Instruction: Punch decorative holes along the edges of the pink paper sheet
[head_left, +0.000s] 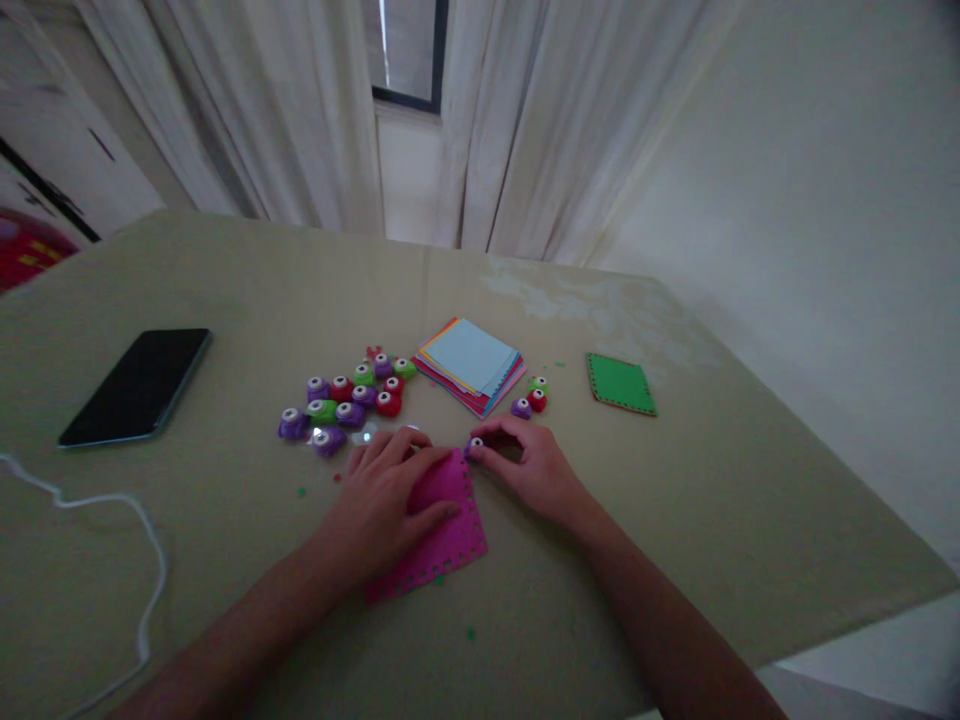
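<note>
From the head camera we look down on a table (675, 520) covered with a pale beige cloth, in dim light. Our left hand (390, 490) lies flat, fingers spread, pressing on a square magenta sheet (442, 535) whose edges carry a row of small punched holes. The sheet lies on the table just in front of us, near the middle, turned a little like a diamond. Our right hand (532, 465) rests just beside the sheet's far corner, and its grip is closed on a small purple punch (475, 446) that sits right at that corner; we cannot tell whether the sheet's edge is inside the punch.

Just beyond the left hand lies a loose cluster of small punches (349, 398) in purple, red and green. Beyond the right hand sits a stack of coloured paper squares (471, 362) with a light blue one on top, and three more punches (531, 398) stand just beside it. Further right, well apart, lies a green sheet (621, 384) with holes along its edge. At far left a dark phone (139, 385) lies face up, with a white cable (112, 540) curling near it. Tiny paper scraps dot the cloth. White curtains (285, 110) hang behind the table
</note>
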